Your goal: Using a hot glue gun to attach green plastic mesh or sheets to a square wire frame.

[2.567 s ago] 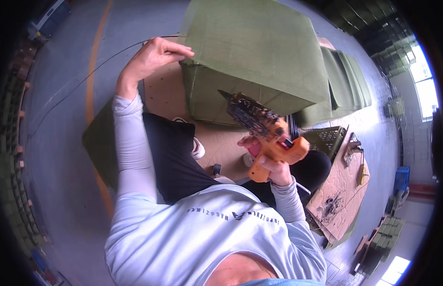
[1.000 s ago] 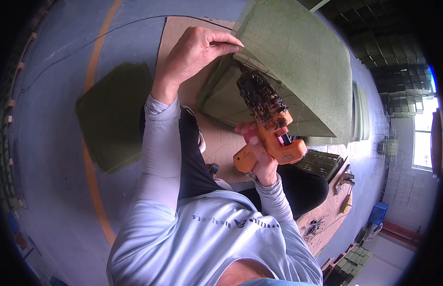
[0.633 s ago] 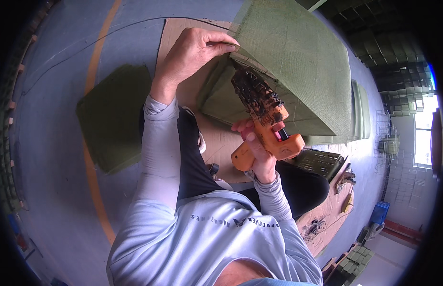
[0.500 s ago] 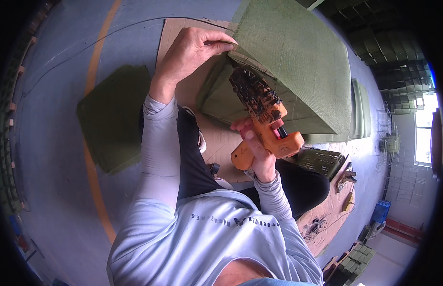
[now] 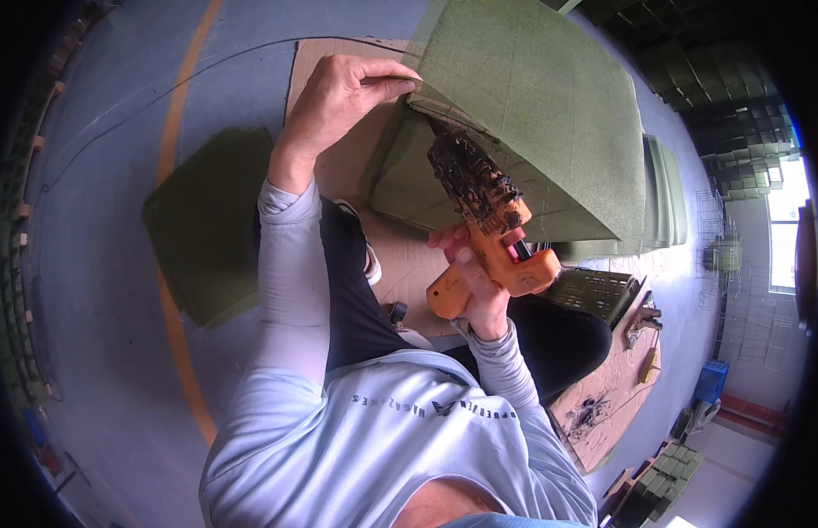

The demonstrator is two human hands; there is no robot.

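My left hand point(image 5: 347, 101) pinches the near-left edge of a sheet of green mesh fabric point(image 5: 532, 97), thumb and fingers pressed together on it. The mesh covers a large box-like frame point(image 5: 405, 172) in front of me. In my right hand point(image 5: 481, 299) is an orange glue gun point(image 5: 506, 246), gripped by its handle. Dark, crusted residue coats its front half. Its nozzle points up and away, just under the mesh edge near my left hand; whether it touches the mesh or frame I cannot tell.
Flat cardboard point(image 5: 418, 273) lies under the frame. A green mesh piece point(image 5: 206, 229) rests on the floor at left, near a yellow line point(image 5: 173, 114). At right are a green perforated crate point(image 5: 589, 295), stained cardboard point(image 5: 594, 414) with a small tool point(image 5: 642, 324), and a blue crate point(image 5: 711, 381).
My left hand has shifted slightly left with the mesh edge still pinched. The glue gun stays nearly in place, its front end a little lower.
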